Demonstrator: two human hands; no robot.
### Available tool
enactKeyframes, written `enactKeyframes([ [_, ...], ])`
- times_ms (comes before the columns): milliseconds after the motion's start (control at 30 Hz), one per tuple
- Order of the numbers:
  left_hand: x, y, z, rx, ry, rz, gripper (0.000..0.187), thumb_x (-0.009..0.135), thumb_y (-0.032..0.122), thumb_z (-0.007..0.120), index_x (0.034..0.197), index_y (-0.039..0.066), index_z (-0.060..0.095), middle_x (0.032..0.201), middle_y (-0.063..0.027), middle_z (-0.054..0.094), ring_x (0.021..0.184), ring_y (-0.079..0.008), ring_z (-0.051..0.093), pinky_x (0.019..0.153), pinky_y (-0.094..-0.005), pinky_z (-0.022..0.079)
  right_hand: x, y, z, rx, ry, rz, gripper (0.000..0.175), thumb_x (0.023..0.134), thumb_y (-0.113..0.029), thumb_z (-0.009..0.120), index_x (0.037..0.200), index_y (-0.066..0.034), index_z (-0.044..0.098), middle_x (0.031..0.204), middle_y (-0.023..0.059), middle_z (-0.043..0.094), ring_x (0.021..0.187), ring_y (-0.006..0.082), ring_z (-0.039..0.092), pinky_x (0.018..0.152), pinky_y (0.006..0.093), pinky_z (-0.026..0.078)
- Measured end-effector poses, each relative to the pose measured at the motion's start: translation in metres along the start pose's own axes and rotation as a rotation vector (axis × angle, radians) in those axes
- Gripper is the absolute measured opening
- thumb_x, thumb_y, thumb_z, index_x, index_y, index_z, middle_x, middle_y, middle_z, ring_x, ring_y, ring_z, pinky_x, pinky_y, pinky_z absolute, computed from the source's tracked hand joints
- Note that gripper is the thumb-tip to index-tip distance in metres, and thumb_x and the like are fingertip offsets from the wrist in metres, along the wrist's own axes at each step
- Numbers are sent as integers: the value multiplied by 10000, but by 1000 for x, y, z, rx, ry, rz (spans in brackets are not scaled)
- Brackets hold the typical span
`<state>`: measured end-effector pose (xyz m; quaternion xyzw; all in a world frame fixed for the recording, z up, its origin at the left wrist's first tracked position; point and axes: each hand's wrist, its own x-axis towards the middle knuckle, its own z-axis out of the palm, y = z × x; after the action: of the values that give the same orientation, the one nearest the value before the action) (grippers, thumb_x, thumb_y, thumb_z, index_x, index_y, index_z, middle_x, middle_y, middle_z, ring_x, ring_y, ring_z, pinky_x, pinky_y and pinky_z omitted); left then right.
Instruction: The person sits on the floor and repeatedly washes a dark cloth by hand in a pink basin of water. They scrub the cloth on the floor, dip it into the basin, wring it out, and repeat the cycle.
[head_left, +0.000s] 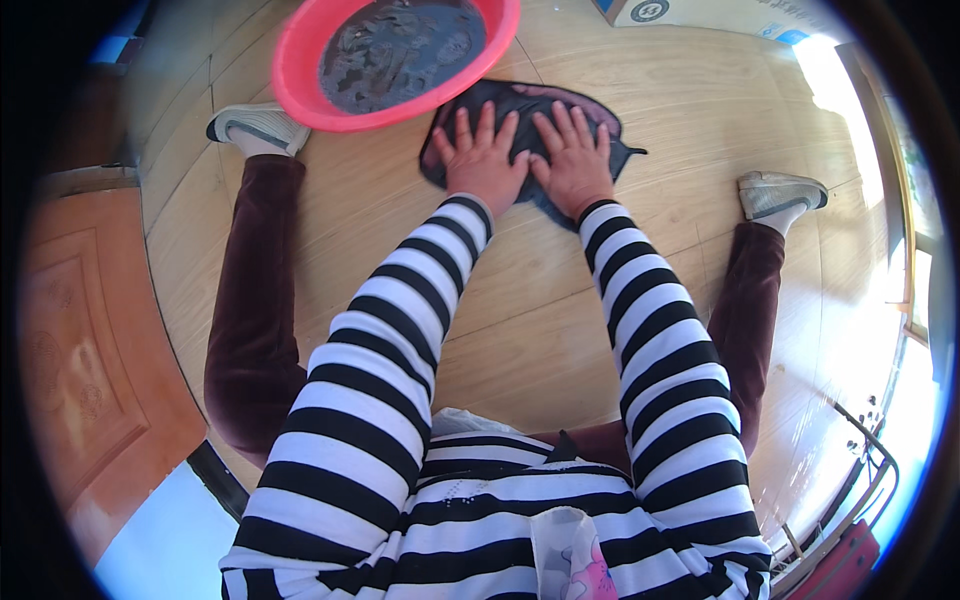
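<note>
My left hand (484, 159) lies palm down, fingers spread, on the left part of a dark cloth (525, 101) on the floor. On its right part my right hand (574, 159) rests flat in the same way, the two thumbs meeting or nearly so. The cloth looks thin, with pinkish areas near its edges and a narrow tip sticking out at the right. Beyond my left hand stands a red plastic basin (394, 116), its rim over the cloth's upper left edge. Dark, murky water (401, 52) with what looks like soaked fabric fills it.
Wood-patterned flooring (525, 322) lies between my spread legs. My left shoe (259, 126) is beside the basin; my right shoe (780, 193) is at the right. A printed carton (690, 13) stands at the top right, an orange-brown wooden panel (97, 337) at the left, a metal frame (874, 442) at the lower right.
</note>
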<state>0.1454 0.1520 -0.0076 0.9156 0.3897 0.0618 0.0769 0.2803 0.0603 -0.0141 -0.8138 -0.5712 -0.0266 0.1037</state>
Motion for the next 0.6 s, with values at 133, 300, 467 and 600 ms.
enactKeyframes([
  [133, -57, -43, -17, 47, 0, -122, 688, 917, 484, 569, 1533, 263, 357, 1627, -108, 255, 1488, -432, 193, 1130, -707, 135, -17, -53, -5, 48, -71, -164, 645, 937, -526, 493, 1511, -240, 413, 1621, 83, 288, 1504, 281, 227, 1185, 609, 120],
  [300, -141, -89, -32, 95, -9, -176, 751, 896, 477, 601, 1537, 180, 347, 1611, -200, 232, 1470, -474, 191, 1160, -655, 126, -55, -121, -12, 134, -149, -327, 649, 947, -529, 475, 1512, -215, 415, 1626, 105, 270, 1508, 292, 204, 1195, 592, 102],
  [467, -214, -106, -39, 139, -49, -168, 788, 873, 452, 635, 1535, 142, 341, 1606, -217, 216, 1467, -465, 192, 1160, -645, 149, -110, -165, -22, 220, -197, -369, 651, 942, -490, 497, 1504, -170, 423, 1620, 139, 262, 1507, 324, 188, 1195, 603, 90],
  [600, -246, -92, -36, 110, -125, -30, 819, 867, 451, 623, 1538, 95, 319, 1616, -242, 151, 1469, -498, 136, 1161, -657, 112, -165, -169, -29, 259, -203, -319, 667, 919, -430, 543, 1500, -126, 420, 1616, 153, 265, 1507, 338, 189, 1194, 599, 89],
])
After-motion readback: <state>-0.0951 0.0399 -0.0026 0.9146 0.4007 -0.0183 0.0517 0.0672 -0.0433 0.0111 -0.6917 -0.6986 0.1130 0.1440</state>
